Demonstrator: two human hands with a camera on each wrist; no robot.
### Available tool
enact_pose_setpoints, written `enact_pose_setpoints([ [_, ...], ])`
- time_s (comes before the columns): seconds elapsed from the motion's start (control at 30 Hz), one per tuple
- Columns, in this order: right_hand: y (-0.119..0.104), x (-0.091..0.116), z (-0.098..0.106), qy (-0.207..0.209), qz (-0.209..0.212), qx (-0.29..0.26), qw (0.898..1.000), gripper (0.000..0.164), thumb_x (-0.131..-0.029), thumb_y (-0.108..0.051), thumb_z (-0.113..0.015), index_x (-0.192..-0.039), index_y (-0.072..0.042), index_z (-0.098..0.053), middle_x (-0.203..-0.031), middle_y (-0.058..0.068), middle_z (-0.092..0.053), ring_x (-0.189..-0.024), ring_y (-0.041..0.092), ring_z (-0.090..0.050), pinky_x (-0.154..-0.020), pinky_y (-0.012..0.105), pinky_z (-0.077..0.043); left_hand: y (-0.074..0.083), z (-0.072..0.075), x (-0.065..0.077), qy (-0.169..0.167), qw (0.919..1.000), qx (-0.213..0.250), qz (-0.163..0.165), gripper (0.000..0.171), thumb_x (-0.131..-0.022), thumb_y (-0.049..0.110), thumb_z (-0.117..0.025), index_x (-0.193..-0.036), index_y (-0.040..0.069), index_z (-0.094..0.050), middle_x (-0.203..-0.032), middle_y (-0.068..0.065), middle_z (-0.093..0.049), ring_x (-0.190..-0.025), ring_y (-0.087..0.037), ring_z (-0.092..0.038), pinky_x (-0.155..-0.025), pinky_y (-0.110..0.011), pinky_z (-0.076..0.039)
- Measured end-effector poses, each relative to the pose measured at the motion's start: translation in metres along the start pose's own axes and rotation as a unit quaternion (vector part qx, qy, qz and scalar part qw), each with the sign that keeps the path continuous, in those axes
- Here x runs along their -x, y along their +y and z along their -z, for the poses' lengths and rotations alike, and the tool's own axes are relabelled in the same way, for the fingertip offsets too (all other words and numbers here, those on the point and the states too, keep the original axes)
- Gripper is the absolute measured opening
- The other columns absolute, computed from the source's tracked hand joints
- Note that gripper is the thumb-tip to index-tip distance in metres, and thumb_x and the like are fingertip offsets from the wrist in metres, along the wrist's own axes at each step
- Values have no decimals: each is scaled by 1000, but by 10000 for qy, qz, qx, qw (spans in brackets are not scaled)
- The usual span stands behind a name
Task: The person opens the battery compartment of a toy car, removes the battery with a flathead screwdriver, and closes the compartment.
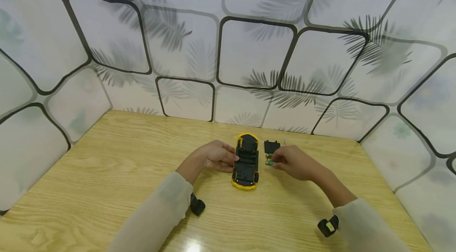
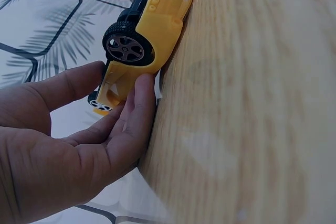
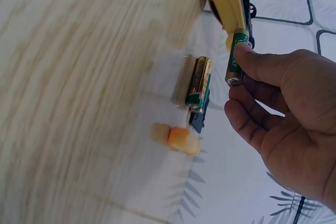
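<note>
A yellow toy car [image 1: 246, 174] lies upside down on the table, its black underside up and an open battery compartment [image 1: 246, 157] in the middle. My left hand [image 1: 217, 157] holds the car from its left side, thumb on the underside edge and fingers against the yellow body [image 2: 163, 35]. To the right of the car, my right hand [image 1: 296, 162] pinches a green battery [image 3: 237, 59] between thumb and fingers, slightly above the table. Another green-and-gold battery [image 3: 198, 83] lies beside that hand; whether more lie behind it cannot be told.
A black battery cover [image 1: 272, 146] lies right of the car's far end. Beyond the right hand is a thin pale stick [image 1: 285, 141]; a blurred orange piece [image 3: 184, 141] shows in the right wrist view. A patterned wall [image 1: 187, 99] bounds the wooden table [image 1: 124, 157] behind.
</note>
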State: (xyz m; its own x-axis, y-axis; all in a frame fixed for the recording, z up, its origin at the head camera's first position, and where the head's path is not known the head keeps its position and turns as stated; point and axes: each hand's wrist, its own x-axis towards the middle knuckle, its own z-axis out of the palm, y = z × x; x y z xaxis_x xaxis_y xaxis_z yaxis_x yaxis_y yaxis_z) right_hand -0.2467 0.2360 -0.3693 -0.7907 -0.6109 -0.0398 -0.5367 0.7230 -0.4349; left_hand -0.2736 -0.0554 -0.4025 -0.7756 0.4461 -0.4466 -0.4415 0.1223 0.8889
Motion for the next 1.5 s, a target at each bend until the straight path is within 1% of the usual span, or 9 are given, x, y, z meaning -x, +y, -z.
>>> enact_pose_setpoints([
  [0.23,9,4,-3,-89,49,142,9998,8,-99,-12,-69,-106,-9,-73,-95,-5,-69,-81,6,-62,-69,27,-55,0,0,1,-26,10000,-21,-29,52,-98,0,-66,-147,-5,-49,-129,-20,-66,-112,-29,-67,-91,-43,-59],
  [0.5,18,1,-11,-178,87,512,9985,8,-97,-11,-71,-103,-10,-76,-92,-7,-69,-79,4,-61,-67,28,-54,1,-1,2,5,10000,-20,-30,54,-98,0,-65,-149,-6,-47,-132,-21,-64,-114,-30,-66,-92,-44,-59],
  [0.63,20,0,-14,-172,151,546,9982,8,-97,-10,-71,-104,-9,-76,-92,-6,-69,-78,4,-60,-67,28,-53,0,0,1,0,10000,-18,-35,55,-99,0,-65,-149,-6,-45,-132,-21,-64,-114,-31,-66,-92,-44,-59],
  [0.87,21,-1,-16,-216,238,587,9978,7,-97,-8,-71,-103,-8,-75,-89,-7,-67,-74,1,-56,-63,26,-50,0,1,0,-9,10000,-42,-39,54,-98,0,-66,-148,-6,-47,-131,-20,-65,-112,-29,-67,-91,-44,-59],
  [1.1,21,-2,-17,-152,277,703,9970,8,-96,-8,-72,-103,-8,-76,-91,-5,-69,-77,4,-61,-66,27,-53,0,0,1,14,10000,-10,-29,54,-98,0,-66,-149,-5,-47,-132,-21,-64,-113,-30,-67,-92,-44,-59],
  [1.3,19,-2,-12,-107,69,637,9979,11,-96,-10,-73,-106,-9,-77,-97,-3,-72,-85,11,-66,-73,32,-57,0,0,1,24,10000,-26,-38,54,-98,0,-66,-148,-6,-47,-131,-20,-65,-112,-30,-67,-91,-44,-59],
  [1.5,19,0,-3,177,151,707,9972,11,-96,-8,-72,-106,-6,-76,-97,-1,-72,-85,13,-67,-73,33,-58,0,0,1,3,10000,-59,-37,53,-98,1,-66,-147,-6,-48,-130,-20,-65,-112,-29,-67,-91,-43,-59],
])
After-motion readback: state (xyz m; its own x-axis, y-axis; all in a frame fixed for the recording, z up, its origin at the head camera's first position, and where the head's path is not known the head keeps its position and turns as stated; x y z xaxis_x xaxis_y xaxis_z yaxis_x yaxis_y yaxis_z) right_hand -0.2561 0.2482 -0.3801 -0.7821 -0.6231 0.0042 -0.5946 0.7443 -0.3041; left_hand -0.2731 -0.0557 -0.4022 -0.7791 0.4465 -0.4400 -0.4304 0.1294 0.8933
